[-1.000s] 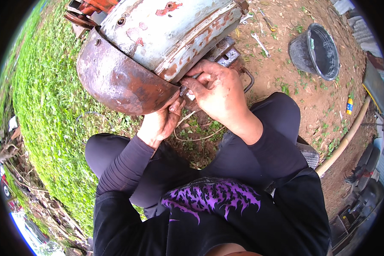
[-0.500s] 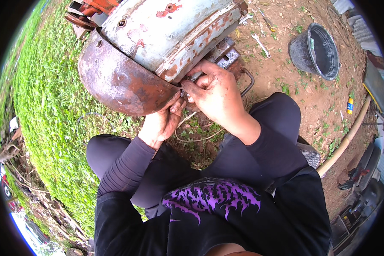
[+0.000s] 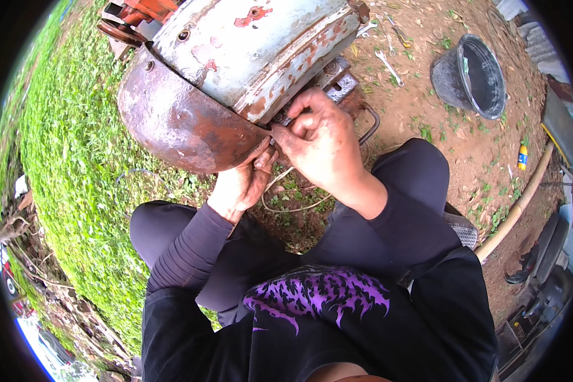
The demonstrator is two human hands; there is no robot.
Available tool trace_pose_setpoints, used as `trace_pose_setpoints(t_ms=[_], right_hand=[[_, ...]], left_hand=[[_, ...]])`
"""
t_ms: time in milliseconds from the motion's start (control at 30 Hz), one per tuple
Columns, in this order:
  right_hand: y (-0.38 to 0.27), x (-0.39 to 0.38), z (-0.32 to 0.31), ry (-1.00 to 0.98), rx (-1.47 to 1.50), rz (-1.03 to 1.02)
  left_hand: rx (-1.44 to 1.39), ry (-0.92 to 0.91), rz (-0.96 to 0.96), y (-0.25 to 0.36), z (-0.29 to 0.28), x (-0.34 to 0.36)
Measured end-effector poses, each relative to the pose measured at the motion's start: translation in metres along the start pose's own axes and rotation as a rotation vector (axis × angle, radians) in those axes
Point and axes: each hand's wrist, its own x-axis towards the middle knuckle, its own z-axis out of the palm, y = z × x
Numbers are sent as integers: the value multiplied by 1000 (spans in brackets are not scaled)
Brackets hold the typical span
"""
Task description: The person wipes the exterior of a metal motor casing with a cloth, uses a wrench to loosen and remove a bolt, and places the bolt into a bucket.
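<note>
A large motor-like machine lies in front of me, with a pale grey, paint-chipped cylindrical body [image 3: 248, 57] and a rusty brown domed end cover [image 3: 184, 124]. My left hand [image 3: 242, 181] is under the cover's lower right edge, its fingers curled up around something hidden there. Beside it, my right hand [image 3: 321, 140] works at the seam between cover and body. Its thumb presses near the cover's corner and its other fingers are bent. Whatever lies between these fingers is too small or hidden to make out.
A metal base with a curved handle [image 3: 372, 124] juts out right of my right hand. Wrenches [image 3: 388, 67] lie on the dirt beyond, near a black bucket [image 3: 468, 76]. A yellow bottle [image 3: 522, 157] and a long pole [image 3: 516, 204] are farther right. Grass covers the left.
My right hand's index finger has lifted and drawn back from the seam, and a small dark metal piece seen by it is no longer visible. My left hand stays almost still.
</note>
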Motion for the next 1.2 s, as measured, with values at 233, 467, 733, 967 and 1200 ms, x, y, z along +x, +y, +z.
trace_pose_setpoints(t_ms=[233, 467, 733, 967, 1200], right_hand=[[5, 10, -8, -35, 4, -133], [0, 7, 1, -5, 5, 15], [5, 11, -6, -83, 128, 6], [0, 6, -9, -119, 19, 63], [0, 9, -10, -109, 70, -14]], left_hand=[[-13, 45, -4, -1, 6, 1], [0, -33, 36, 1, 10, -1], [-17, 20, 13, -2, 7, -1], [-18, 1, 13, -1, 2, 0], [-10, 42, 14, -3, 2, 0]])
